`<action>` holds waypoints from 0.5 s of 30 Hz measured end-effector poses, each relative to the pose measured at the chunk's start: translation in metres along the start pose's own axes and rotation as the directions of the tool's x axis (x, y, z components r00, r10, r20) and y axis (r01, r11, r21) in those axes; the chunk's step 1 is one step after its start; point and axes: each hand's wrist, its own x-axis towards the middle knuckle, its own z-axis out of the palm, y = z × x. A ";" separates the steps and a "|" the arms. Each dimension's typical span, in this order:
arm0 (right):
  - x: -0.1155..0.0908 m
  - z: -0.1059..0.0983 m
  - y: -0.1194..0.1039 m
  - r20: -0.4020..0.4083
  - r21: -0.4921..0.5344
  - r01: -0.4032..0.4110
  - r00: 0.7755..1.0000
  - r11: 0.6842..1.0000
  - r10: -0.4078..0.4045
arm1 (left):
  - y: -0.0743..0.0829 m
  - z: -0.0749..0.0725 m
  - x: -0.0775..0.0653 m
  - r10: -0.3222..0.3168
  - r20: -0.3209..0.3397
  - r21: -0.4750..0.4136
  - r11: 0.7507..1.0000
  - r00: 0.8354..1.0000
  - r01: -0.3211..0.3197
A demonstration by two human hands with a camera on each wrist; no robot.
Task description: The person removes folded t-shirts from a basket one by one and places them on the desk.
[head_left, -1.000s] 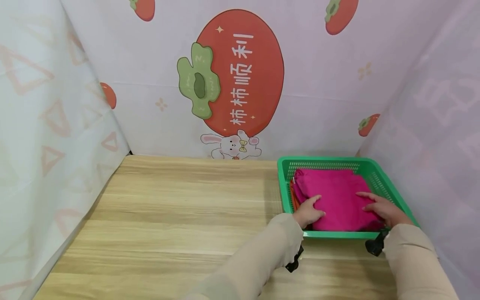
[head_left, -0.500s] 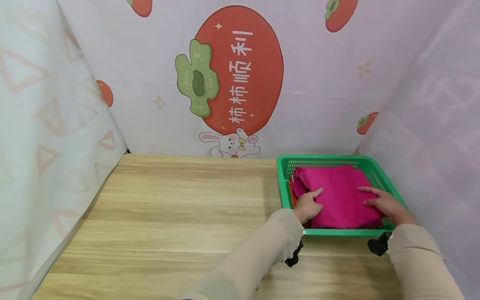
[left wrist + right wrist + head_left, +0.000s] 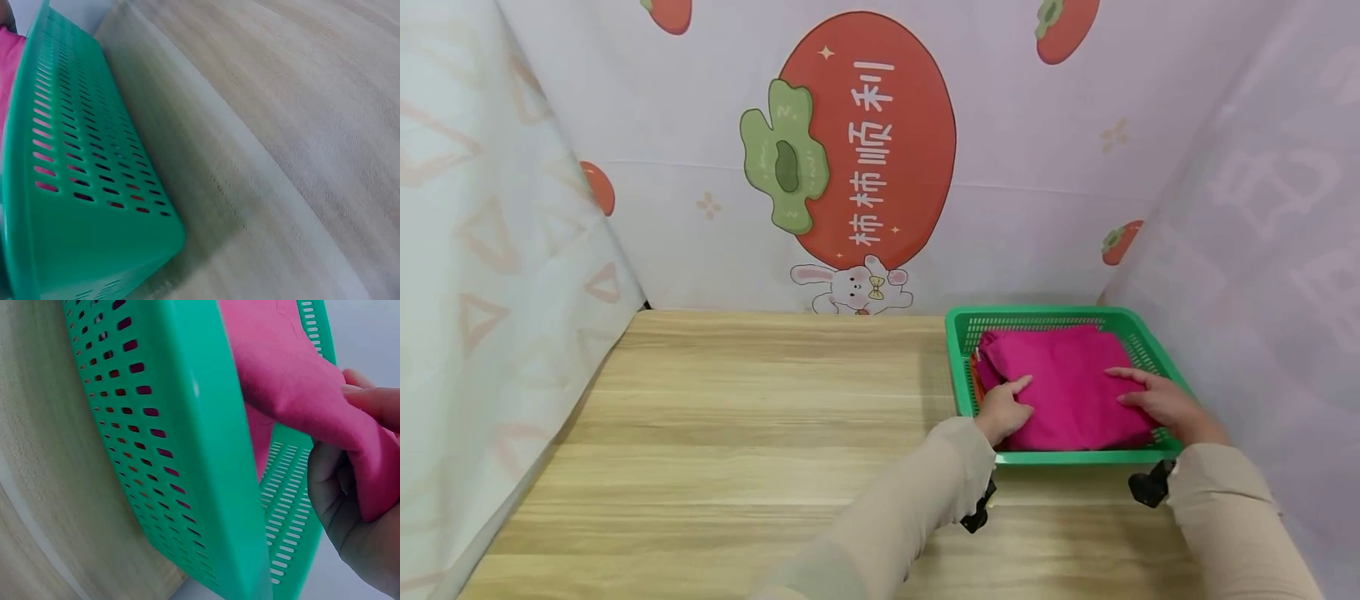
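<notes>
A folded bright pink cloth (image 3: pixel 1071 387) lies in a green plastic basket (image 3: pixel 962 367) at the right of the table. At the cloth's left side, my left hand (image 3: pixel 1003 410) grips its edge, thumb and index finger on top and the other fingers hidden. My right hand (image 3: pixel 1168 407) holds the opposite edge. The right wrist view shows that hand's thumb (image 3: pixel 375 403) over a thick fold of pink cloth (image 3: pixel 300 394), with curled fingers (image 3: pixel 328 487) beneath it. In the left wrist view the basket wall (image 3: pixel 81 137) fills the left side.
Something orange (image 3: pixel 976 379) shows inside the basket, left of the pink cloth. The wooden table (image 3: pixel 760 417) extends to the left. Printed fabric walls (image 3: pixel 662 208) enclose the back and sides, with the right wall (image 3: pixel 1262 250) close beside the basket.
Both hands keep their places on the cloth's sides. The cloth's right front corner has lifted slightly, showing basket slats below it. The head view has shifted a little.
</notes>
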 end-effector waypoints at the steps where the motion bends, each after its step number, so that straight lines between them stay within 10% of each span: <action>1: 0.000 0.001 0.001 -0.004 0.000 0.000 1.000 1.000 0.000 | -0.001 0.000 -0.001 -0.005 -0.003 -0.004 1.000 1.000 0.005; 15: -0.009 -0.007 -0.012 -0.053 -0.019 0.050 0.997 0.999 -0.051 | 0.003 -0.011 -0.002 0.086 -0.015 -0.066 0.994 0.996 -0.087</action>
